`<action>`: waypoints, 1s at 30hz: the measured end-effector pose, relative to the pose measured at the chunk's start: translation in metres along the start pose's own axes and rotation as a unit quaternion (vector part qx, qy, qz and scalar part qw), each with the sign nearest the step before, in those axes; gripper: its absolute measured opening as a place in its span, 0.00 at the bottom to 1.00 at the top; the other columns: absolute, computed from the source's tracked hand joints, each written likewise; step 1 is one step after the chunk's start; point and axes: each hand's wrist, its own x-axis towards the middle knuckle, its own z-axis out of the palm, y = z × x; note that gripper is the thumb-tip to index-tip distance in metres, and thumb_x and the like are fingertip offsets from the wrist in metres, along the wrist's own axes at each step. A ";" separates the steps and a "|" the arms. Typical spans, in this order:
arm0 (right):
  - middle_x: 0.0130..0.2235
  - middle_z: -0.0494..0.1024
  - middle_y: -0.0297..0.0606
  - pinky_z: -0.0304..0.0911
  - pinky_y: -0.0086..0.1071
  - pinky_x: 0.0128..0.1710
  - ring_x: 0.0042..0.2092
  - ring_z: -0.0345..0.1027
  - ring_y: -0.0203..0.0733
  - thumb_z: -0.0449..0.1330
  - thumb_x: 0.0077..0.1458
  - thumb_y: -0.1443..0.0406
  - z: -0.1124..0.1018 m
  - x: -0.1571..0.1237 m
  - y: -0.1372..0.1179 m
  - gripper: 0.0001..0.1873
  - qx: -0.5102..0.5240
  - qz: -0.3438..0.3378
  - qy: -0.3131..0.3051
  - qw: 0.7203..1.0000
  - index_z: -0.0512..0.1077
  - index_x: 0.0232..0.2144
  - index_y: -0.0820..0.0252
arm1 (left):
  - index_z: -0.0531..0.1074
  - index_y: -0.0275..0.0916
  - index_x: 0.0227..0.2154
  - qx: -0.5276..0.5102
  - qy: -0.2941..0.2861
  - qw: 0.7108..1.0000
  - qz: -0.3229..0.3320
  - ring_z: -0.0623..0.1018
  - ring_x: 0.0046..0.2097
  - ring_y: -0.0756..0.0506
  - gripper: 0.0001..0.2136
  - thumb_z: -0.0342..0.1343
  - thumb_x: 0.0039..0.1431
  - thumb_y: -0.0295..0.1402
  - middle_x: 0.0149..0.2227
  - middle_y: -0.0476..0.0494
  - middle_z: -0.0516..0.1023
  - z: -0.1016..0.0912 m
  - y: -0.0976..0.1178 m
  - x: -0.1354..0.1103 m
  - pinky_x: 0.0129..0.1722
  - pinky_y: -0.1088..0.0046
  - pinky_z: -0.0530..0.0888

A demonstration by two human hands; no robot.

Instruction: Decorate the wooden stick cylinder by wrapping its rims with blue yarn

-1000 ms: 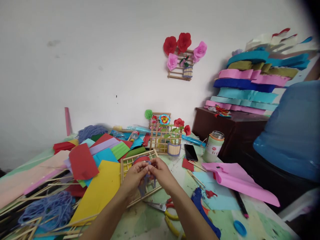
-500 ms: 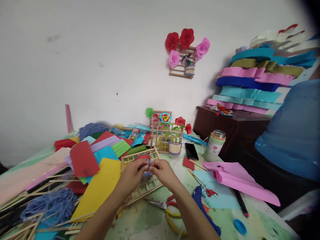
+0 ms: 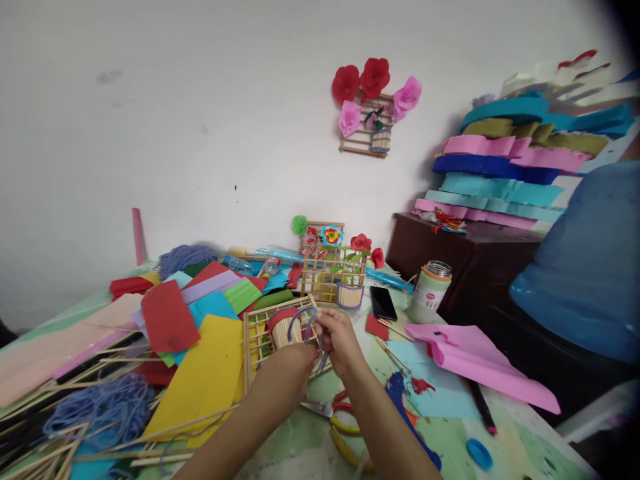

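A wooden stick lattice frame [image 3: 257,333] lies on the table with a small stick basket [image 3: 287,329], red-rimmed, standing on it. My right hand [image 3: 339,340] is closed, pinching a loop of purple yarn [image 3: 303,317] that arcs over the basket. My left hand [image 3: 289,369] sits lower, just in front of the frame; its fingers are turned away and hidden from view, close to the yarn's hanging end.
Coloured paper sheets [image 3: 200,380], a purple yarn tangle [image 3: 95,410] and loose sticks [image 3: 45,453] cover the left. Scissors [image 3: 325,408], a phone [image 3: 382,303], a jar [image 3: 427,292] and pink paper [image 3: 475,363] lie right. A finished flower frame [image 3: 334,275] stands behind.
My hands, pinched together over the basket before, have parted: the right lifted a yarn loop, the left dropped lower, uncovering the basket.
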 end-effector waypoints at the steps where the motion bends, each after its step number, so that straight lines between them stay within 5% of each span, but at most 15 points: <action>1: 0.15 0.58 0.22 0.34 0.22 0.14 0.14 0.37 0.23 0.55 0.41 0.58 -0.001 -0.001 -0.002 0.12 -0.002 0.000 -0.002 1.000 0.57 0.23 0.59 | 0.73 0.39 0.31 -0.032 0.014 0.999 0.000 0.74 0.38 0.41 0.12 0.43 0.58 0.32 0.33 0.37 0.77 -0.001 -0.002 0.002 0.36 0.68 0.66; 7: 0.15 0.58 0.24 0.38 0.22 0.15 0.15 0.43 0.24 0.57 0.43 0.59 -0.003 -0.004 -0.005 0.11 -0.076 -0.012 -0.055 0.996 0.61 0.21 0.61 | 0.70 0.37 0.39 -0.266 0.167 0.946 -0.086 0.71 0.45 0.40 0.16 0.47 0.56 0.43 0.42 0.38 0.74 0.005 -0.032 0.018 0.46 0.62 0.65; 11: 0.16 0.60 0.25 0.44 0.22 0.18 0.18 0.47 0.25 0.55 0.46 0.60 0.000 -0.002 0.002 0.10 -0.141 -0.035 -0.086 0.986 0.63 0.22 0.62 | 0.71 0.37 0.40 -0.480 0.134 0.857 -0.134 0.71 0.46 0.42 0.19 0.53 0.50 0.45 0.44 0.40 0.74 0.018 -0.042 0.023 0.46 0.64 0.66; 14: 0.17 0.61 0.27 0.48 0.23 0.21 0.19 0.51 0.27 0.53 0.48 0.62 0.000 0.000 0.006 0.09 -0.174 -0.054 -0.081 0.980 0.64 0.23 0.63 | 0.72 0.36 0.38 -0.607 0.090 0.775 -0.150 0.73 0.31 0.48 0.21 0.59 0.44 0.45 0.30 0.46 0.74 0.019 -0.039 0.023 0.33 0.73 0.69; 17: 0.17 0.61 0.27 0.48 0.23 0.21 0.19 0.51 0.27 0.53 0.49 0.64 -0.002 0.001 0.006 0.09 -0.212 -0.065 -0.073 0.972 0.64 0.22 0.64 | 0.72 0.35 0.36 -0.648 0.059 0.743 -0.154 0.60 0.18 0.57 0.21 0.61 0.42 0.45 0.19 0.56 0.64 0.012 -0.035 0.022 0.19 0.82 0.58; 20: 0.16 0.62 0.28 0.47 0.22 0.21 0.19 0.52 0.28 0.53 0.49 0.65 -0.003 0.000 0.004 0.09 -0.226 -0.071 -0.079 0.968 0.65 0.20 0.64 | 0.74 0.35 0.32 -0.593 0.057 0.789 -0.153 0.55 0.17 0.58 0.17 0.60 0.43 0.44 0.19 0.55 0.64 0.004 -0.033 0.021 0.16 0.82 0.51; 24: 0.17 0.63 0.28 0.49 0.22 0.21 0.20 0.54 0.28 0.52 0.51 0.66 -0.004 0.000 0.005 0.09 -0.263 -0.077 -0.087 0.958 0.65 0.21 0.63 | 0.77 0.35 0.23 -0.458 0.085 0.878 -0.114 0.66 0.22 0.52 0.13 0.57 0.47 0.42 0.21 0.48 0.73 -0.002 -0.038 0.022 0.21 0.79 0.61; 30: 0.18 0.67 0.31 0.51 0.23 0.25 0.22 0.58 0.29 0.50 0.52 0.68 -0.005 -0.001 0.005 0.12 -0.344 -0.110 -0.093 0.928 0.65 0.18 0.64 | 0.78 0.38 0.24 -0.343 0.103 0.930 -0.088 0.74 0.29 0.46 0.09 0.55 0.48 0.36 0.24 0.48 0.78 -0.006 -0.041 0.022 0.31 0.74 0.66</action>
